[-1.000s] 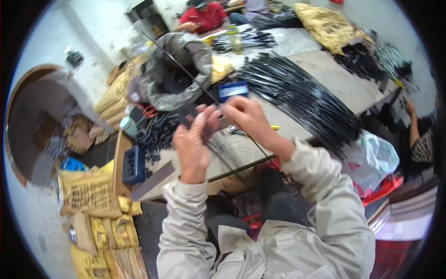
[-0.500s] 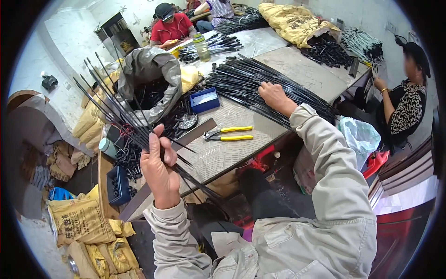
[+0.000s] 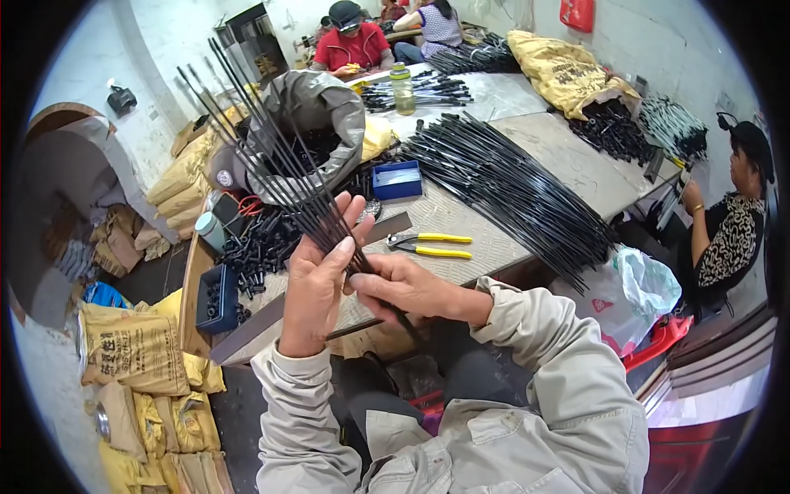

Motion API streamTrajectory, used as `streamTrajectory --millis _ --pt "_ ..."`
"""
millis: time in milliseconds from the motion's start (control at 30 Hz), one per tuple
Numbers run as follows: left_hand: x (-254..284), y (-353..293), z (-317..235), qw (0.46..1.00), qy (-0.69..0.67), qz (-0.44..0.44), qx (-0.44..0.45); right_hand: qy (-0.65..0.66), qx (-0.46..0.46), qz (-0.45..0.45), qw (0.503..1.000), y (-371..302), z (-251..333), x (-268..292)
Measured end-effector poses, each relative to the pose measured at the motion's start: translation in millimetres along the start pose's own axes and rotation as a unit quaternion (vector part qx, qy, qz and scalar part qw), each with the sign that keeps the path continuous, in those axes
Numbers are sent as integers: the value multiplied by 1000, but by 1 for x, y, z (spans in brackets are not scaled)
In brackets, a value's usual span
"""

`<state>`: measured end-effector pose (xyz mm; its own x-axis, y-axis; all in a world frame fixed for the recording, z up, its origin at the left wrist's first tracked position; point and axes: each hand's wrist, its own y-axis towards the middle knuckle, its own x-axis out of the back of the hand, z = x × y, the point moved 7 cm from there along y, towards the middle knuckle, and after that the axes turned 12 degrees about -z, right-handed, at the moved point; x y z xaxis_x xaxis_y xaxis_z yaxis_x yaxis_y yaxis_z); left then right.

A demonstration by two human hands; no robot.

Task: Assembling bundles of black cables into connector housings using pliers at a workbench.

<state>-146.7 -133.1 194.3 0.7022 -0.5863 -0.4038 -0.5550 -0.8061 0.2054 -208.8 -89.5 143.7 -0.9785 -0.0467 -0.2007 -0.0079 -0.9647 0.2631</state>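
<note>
A fanned bundle of thin black rods [image 3: 284, 177] slants up and to the left in front of me. My left hand [image 3: 319, 267] has its thumb pressed across the rods, with its other fingers partly spread behind them. Just to the right, my right hand [image 3: 403, 286] is closed round the lower part of the same bundle, and the two hands touch or nearly touch. Beyond them on the table lies a large pile of similar black rods [image 3: 510, 185]. Yellow-handled cutting pliers [image 3: 432, 244] rest on the patterned table mat, right of my hands.
Left of the pliers is a flat metal bar [image 3: 398, 224]. A blue box [image 3: 397, 179], a grey sack [image 3: 350, 123] and loose black fittings [image 3: 255, 255] stand around the bundle. A clear bottle [image 3: 402, 89] is farther back. A person [image 3: 732, 202] sits at the right; others sit behind.
My right hand has left the rod pile and come to the bundle beside my left hand. The bundle now stands more upright, and the view has shifted left.
</note>
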Motion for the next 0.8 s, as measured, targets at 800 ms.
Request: streamTrajectory --millis 800 --pt "98 -42 80 896 440 48 -27 82 -84 99 988 -32 23 -27"
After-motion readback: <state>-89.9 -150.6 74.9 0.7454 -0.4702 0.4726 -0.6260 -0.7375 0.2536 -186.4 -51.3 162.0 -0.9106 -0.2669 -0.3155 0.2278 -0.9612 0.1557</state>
